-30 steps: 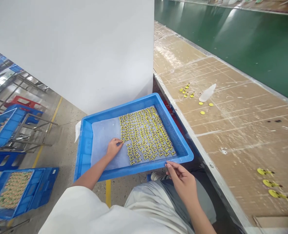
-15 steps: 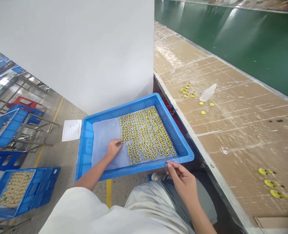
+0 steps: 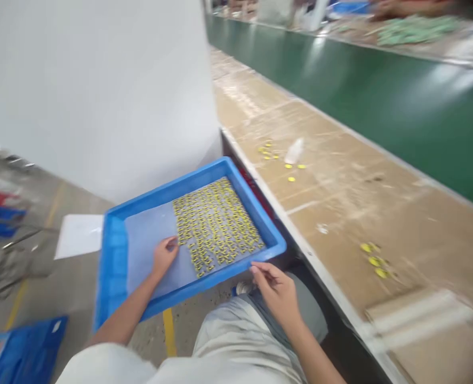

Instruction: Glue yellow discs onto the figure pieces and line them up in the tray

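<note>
A blue plastic tray (image 3: pixel 114 250) sits in front of my knees, lined with a pale sheet. Rows of several small yellow parts (image 3: pixel 214 224) fill its right half. My left hand (image 3: pixel 163 257) lies inside the tray at the left edge of the rows, fingertips pinched on one small yellow part. My right hand (image 3: pixel 274 290) is at the tray's near right edge, fingers curled together at the rim; whether it holds anything is hidden. The picture is smeared by motion.
A cardboard-covered workbench (image 3: pixel 340 197) runs along the right, bearing loose yellow parts (image 3: pixel 374 256), more yellow bits (image 3: pixel 278 160) and a white bottle (image 3: pixel 294 151) lying down. A green conveyor belt (image 3: pixel 380 96) is behind it. A white wall panel (image 3: pixel 100 96), a paper sheet (image 3: pixel 78 234) and another blue tray (image 3: pixel 24 346) are at left.
The view has swung to the right and blurred, so the tray and both hands sit further left in the picture. The hands keep their places on the tray.
</note>
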The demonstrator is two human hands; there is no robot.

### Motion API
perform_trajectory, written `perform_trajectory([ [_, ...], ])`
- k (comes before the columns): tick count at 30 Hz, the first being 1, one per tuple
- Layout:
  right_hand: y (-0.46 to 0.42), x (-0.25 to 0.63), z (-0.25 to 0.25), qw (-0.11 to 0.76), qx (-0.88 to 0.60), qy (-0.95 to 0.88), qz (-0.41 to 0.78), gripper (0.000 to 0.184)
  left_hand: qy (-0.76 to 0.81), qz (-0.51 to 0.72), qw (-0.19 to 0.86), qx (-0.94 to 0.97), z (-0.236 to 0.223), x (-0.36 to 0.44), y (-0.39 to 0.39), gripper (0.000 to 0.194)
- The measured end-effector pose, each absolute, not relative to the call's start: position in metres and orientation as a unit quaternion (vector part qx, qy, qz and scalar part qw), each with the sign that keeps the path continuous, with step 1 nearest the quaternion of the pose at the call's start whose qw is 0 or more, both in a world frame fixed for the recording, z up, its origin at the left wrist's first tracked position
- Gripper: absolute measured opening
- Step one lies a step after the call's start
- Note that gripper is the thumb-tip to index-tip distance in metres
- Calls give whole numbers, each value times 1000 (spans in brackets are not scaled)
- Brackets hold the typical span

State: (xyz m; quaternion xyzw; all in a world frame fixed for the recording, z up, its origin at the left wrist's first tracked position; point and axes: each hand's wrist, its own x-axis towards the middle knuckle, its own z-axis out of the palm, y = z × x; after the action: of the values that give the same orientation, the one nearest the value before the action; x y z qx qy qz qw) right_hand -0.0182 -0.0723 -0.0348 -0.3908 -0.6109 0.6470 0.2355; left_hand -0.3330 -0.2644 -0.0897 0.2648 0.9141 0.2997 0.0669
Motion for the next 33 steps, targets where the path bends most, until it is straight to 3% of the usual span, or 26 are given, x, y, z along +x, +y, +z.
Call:
perform_trajectory([
  [4,-54,14,-8,322,-379,-672,548,22,915,306,41,259,-69,-329,-255,40],
  [8,-17,72,8,400,-554,-628,372,23,890,403,36,208,-59,-311,-226,56],
  [11,10,111,4,408,-639,-597,263,33,843,469,15,263,-45,-268,-196,53],
  [15,40,129,-14,378,-639,-636,214,47,768,515,34,378,-27,-199,-155,36],
  [19,60,125,-26,361,-626,-654,223,37,706,518,128,466,-29,-151,-131,18],
  [26,76,123,-33,396,-618,-612,293,25,667,484,219,523,-42,-115,-108,18],
  [33,52,108,-10,425,-587,-497,478,47,599,502,318,537,-22,-89,-72,35],
])
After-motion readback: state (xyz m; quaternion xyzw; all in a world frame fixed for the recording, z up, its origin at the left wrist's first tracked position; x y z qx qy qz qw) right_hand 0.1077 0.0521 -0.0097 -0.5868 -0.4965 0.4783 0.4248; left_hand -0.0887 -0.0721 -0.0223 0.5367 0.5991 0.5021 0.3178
